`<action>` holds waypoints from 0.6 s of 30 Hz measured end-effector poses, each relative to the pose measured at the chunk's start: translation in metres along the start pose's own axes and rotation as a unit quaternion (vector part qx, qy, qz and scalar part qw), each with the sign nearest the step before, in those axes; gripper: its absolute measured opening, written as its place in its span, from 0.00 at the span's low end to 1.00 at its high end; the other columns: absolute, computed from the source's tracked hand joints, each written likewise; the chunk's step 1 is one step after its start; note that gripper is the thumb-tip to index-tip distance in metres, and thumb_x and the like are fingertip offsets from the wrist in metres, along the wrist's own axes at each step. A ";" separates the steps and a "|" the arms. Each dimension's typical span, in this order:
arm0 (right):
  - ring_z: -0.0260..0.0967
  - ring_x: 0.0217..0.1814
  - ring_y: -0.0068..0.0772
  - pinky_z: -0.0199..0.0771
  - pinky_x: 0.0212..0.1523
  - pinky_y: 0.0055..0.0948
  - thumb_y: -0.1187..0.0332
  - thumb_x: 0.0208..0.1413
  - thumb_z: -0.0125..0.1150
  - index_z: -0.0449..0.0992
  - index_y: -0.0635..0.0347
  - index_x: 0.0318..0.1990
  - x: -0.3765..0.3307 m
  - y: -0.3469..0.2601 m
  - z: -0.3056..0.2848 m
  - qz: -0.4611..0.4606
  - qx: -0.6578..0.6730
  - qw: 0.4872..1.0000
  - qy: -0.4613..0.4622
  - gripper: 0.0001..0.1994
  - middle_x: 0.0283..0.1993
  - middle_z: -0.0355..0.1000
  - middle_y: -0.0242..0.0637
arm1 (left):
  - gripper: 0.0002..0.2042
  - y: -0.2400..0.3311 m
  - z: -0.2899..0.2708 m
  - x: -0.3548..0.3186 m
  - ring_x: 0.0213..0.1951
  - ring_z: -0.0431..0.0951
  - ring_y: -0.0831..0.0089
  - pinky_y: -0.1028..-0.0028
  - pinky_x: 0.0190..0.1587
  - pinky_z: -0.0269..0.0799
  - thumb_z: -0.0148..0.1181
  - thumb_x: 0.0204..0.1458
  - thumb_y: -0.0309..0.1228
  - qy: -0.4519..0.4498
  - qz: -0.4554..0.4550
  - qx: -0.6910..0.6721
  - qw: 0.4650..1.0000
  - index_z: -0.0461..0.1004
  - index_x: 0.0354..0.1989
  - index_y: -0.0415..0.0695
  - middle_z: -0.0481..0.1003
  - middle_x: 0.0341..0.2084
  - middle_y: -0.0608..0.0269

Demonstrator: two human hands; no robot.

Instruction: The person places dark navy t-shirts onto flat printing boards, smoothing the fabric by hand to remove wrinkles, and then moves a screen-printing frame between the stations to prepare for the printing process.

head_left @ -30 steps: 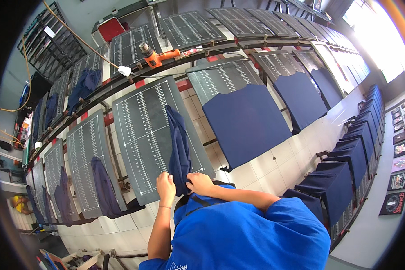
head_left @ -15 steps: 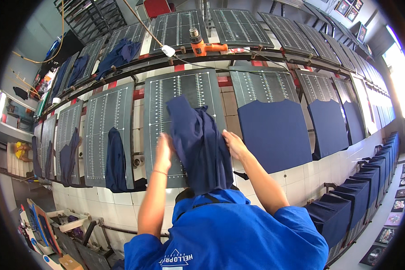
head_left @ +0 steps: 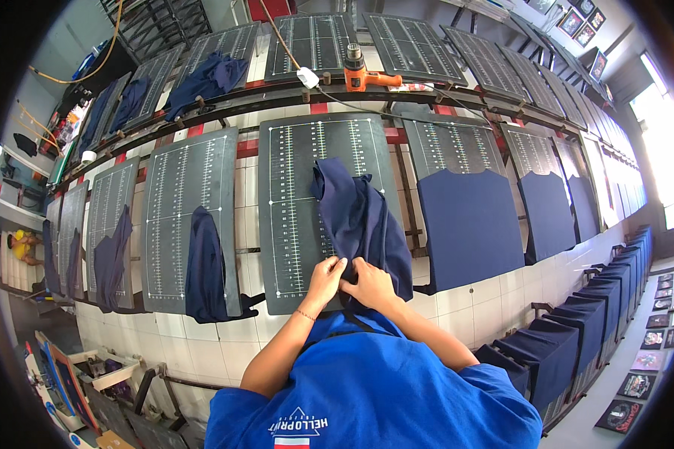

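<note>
Both hands, left (head_left: 324, 278) and right (head_left: 368, 284), are being held together, clamped on the navy shirt's (head_left: 363, 217) hem at the board's (head_left: 296, 194) 6 o'clock edge.

A dark gridded pallet (head_left: 296, 217) carried a crumpled navy shirt (head_left: 363, 224) along its right edge — neighbouring pallets (head_left: 183, 202) likewise held navy shirts.

Rectangular printed posters (head_left: 636, 385) in dark and reddish tones lie in a row along the floor at lower right, while framed pictures (head_left: 583, 22) hang on the wall at upper right; their details are too small to tell.
</note>
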State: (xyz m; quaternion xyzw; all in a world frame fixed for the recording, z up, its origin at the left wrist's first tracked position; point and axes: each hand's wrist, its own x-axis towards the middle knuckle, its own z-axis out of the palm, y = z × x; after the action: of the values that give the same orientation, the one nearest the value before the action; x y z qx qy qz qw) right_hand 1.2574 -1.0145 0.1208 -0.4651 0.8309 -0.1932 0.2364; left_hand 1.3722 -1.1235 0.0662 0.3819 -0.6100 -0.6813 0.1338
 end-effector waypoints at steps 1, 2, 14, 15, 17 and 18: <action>0.80 0.35 0.41 0.78 0.37 0.39 0.56 0.60 0.61 0.72 0.64 0.45 0.008 -0.003 0.004 0.025 -0.040 0.998 -0.032 0.18 0.31 0.78 0.46 | 0.15 0.001 -0.008 -0.001 0.35 0.76 0.80 0.74 0.39 0.74 0.61 0.62 0.40 -0.059 -0.025 -0.001 0.998 0.77 0.41 0.37 0.76 0.29 0.67; 0.79 0.34 0.39 0.78 0.36 0.38 0.59 0.61 0.59 0.72 0.64 0.45 0.013 -0.004 0.005 0.054 0.086 0.994 -0.048 0.16 0.31 0.78 0.44 | 0.17 0.000 -0.007 -0.007 0.40 0.75 0.78 0.74 0.44 0.73 0.62 0.62 0.40 -0.042 0.021 -0.057 0.997 0.74 0.47 0.38 0.75 0.34 0.65; 0.77 0.32 0.27 0.81 0.39 0.31 0.70 0.65 0.52 0.74 0.66 0.40 0.027 -0.097 -0.195 -0.074 0.673 0.733 0.064 0.08 0.33 0.77 0.36 | 0.12 0.144 -0.068 -0.054 0.40 0.78 0.64 0.65 0.50 0.72 0.61 0.48 0.20 0.205 0.181 0.176 0.946 0.77 0.43 0.34 0.78 0.35 0.55; 0.77 0.32 0.27 0.79 0.37 0.29 0.70 0.65 0.52 0.74 0.66 0.39 0.016 -0.111 -0.221 -0.085 0.604 0.790 0.063 0.08 0.34 0.77 0.37 | 0.14 0.162 -0.097 -0.057 0.43 0.78 0.63 0.65 0.51 0.72 0.59 0.47 0.18 0.230 0.203 0.234 0.923 0.77 0.44 0.35 0.78 0.37 0.52; 0.77 0.31 0.26 0.77 0.34 0.27 0.69 0.65 0.53 0.74 0.66 0.38 -0.001 -0.121 -0.247 -0.125 0.580 0.802 0.072 0.09 0.33 0.77 0.38 | 0.14 0.199 -0.122 -0.056 0.43 0.78 0.59 0.64 0.51 0.72 0.56 0.49 0.19 0.318 0.292 0.305 0.849 0.77 0.45 0.35 0.79 0.38 0.51; 0.77 0.30 0.25 0.77 0.32 0.26 0.67 0.65 0.54 0.73 0.67 0.36 -0.005 -0.124 -0.246 -0.173 0.626 0.757 0.079 0.10 0.32 0.77 0.37 | 0.14 0.211 -0.133 -0.052 0.44 0.78 0.57 0.63 0.54 0.71 0.57 0.49 0.20 0.360 0.298 0.316 0.826 0.77 0.46 0.34 0.79 0.41 0.50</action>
State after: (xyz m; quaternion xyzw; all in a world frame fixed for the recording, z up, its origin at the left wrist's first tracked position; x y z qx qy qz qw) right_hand 1.2039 -1.0463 0.3889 -0.3322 0.4462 -0.7437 0.3709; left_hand 1.4383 -1.2335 0.2859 0.4207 -0.7847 -0.1926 0.4125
